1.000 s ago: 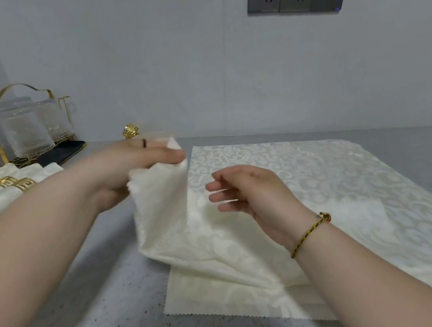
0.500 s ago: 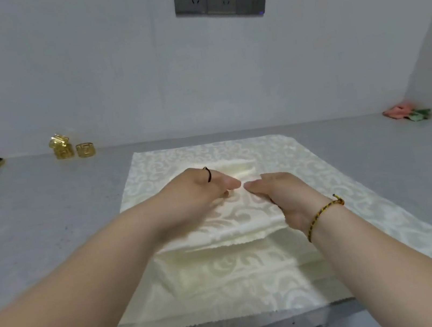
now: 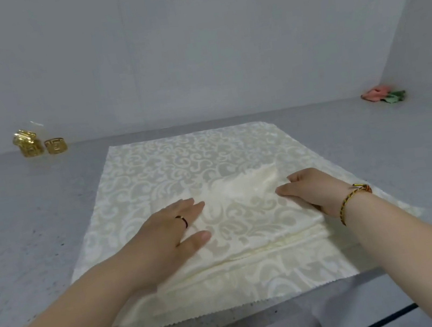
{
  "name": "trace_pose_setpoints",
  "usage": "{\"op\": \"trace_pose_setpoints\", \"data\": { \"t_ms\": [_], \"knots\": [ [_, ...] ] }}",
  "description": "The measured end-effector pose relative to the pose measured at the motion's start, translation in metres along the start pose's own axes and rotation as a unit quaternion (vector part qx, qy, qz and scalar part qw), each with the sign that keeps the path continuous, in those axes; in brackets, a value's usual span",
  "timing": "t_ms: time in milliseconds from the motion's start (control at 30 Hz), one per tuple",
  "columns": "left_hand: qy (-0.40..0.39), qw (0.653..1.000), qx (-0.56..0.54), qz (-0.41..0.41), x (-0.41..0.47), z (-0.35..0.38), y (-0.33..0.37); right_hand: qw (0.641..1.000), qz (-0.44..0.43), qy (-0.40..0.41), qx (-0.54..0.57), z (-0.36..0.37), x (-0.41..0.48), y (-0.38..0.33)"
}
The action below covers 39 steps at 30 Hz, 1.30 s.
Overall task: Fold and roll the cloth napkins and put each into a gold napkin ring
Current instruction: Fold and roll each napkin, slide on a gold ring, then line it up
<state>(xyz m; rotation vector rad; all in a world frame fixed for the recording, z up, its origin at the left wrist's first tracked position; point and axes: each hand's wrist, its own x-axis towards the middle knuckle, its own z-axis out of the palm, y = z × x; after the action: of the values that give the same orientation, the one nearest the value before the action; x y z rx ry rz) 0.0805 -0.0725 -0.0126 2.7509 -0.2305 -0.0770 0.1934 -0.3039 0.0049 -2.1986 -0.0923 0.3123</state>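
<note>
Pressing down with straight, released fingers (image 3: 192, 209), the left hand (image 3: 164, 236) flattens the folded napkin (image 3: 245, 215). The right hand (image 3: 316, 189) curls at its right edge; I cannot tell whether it grips. The napkin lies on a spread cloth (image 3: 181, 163) near the counter's (image 3: 34, 220) front edge, with gold napkin rings (image 3: 36, 145) at the far-left back edge.

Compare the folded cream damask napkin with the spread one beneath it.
The folded cream damask napkin is smaller and layered; the spread cream damask napkin lies flat and open. The folded one lies on top, the spread one on the grey counter. Both share a scroll pattern.
</note>
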Motion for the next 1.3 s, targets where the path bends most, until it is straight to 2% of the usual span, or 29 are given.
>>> {"op": "trace_pose_setpoints", "data": {
  "t_ms": [200, 367, 467, 567, 633, 700, 800, 967, 1133, 1200, 1300],
  "knots": [
    [-0.031, 0.994, 0.102, 0.017, 0.000, 0.018, -0.012, 0.998, -0.015, -0.002, -0.068, 0.006, 0.000, 0.003],
    [-0.013, 0.993, 0.114, 0.026, 0.001, 0.021, -0.013, 0.966, -0.049, 0.029, -0.251, 0.008, -0.002, -0.002],
    [0.037, 0.994, 0.089, 0.046, -0.003, 0.021, -0.011, 0.935, -0.074, 0.080, -0.339, 0.009, -0.001, -0.004],
    [0.115, 0.987, 0.073, 0.085, -0.010, 0.014, -0.003, 0.920, -0.164, 0.125, -0.334, 0.012, 0.005, -0.010],
    [0.159, 0.968, 0.121, 0.149, -0.014, 0.012, 0.003, 0.911, -0.217, 0.145, -0.318, 0.013, 0.010, -0.020],
    [0.164, 0.949, 0.173, 0.207, -0.014, 0.016, 0.007, 0.909, -0.243, 0.128, -0.314, 0.014, 0.017, -0.030],
    [0.159, 0.924, 0.224, 0.268, -0.009, 0.023, 0.007, 0.923, -0.205, 0.034, -0.325, 0.022, 0.026, -0.039],
    [0.130, 0.905, 0.302, 0.268, -0.005, 0.031, 0.007, 0.925, -0.117, -0.059, -0.358, 0.023, 0.036, -0.041],
    [0.241, 0.882, 0.310, 0.258, 0.000, -0.010, -0.007, 0.934, -0.061, -0.086, -0.343, 0.013, 0.032, -0.044],
    [0.285, 0.873, 0.329, 0.220, 0.007, -0.033, -0.025, 0.945, -0.041, -0.088, -0.312, 0.014, 0.025, -0.047],
    [0.313, 0.878, 0.329, 0.148, 0.015, -0.052, -0.061, 0.971, -0.027, -0.090, -0.218, 0.027, 0.012, -0.052]
  ]
}}
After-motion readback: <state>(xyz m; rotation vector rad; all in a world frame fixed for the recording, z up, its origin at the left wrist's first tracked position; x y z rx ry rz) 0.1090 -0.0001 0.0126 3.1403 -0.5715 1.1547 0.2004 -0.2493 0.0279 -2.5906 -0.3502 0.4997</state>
